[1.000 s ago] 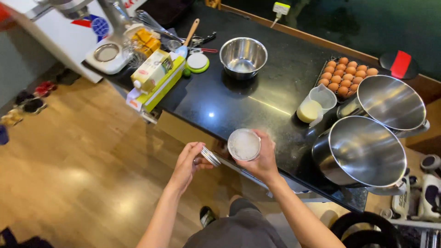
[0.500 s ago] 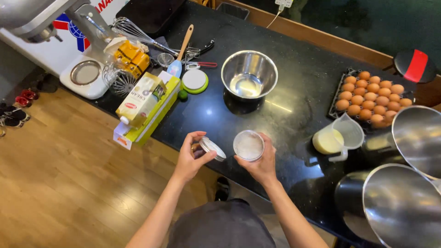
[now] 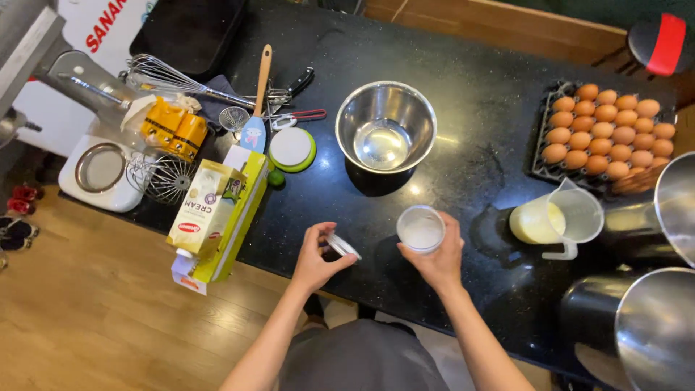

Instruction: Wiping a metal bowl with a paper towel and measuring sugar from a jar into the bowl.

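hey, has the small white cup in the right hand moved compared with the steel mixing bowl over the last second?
Cannot tell. The head camera itself shifted. The small cup sits just below the steel bowl in every picture, held by the right hand, so any real move is slight.

A tall cream-and-yellow carton (image 3: 206, 210) lay on a long green-yellow box (image 3: 235, 217) at the counter's left edge. Two orange-yellow packets (image 3: 174, 129) sat behind, beside a white red-lettered panel (image 3: 108, 29).

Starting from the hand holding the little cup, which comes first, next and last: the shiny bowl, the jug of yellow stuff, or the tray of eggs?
From the right hand:
1. Jug, just to its right on the counter.
2. Shiny bowl, straight behind it; nearly as close as the jug, so hard to call.
3. Tray of eggs, far back right.
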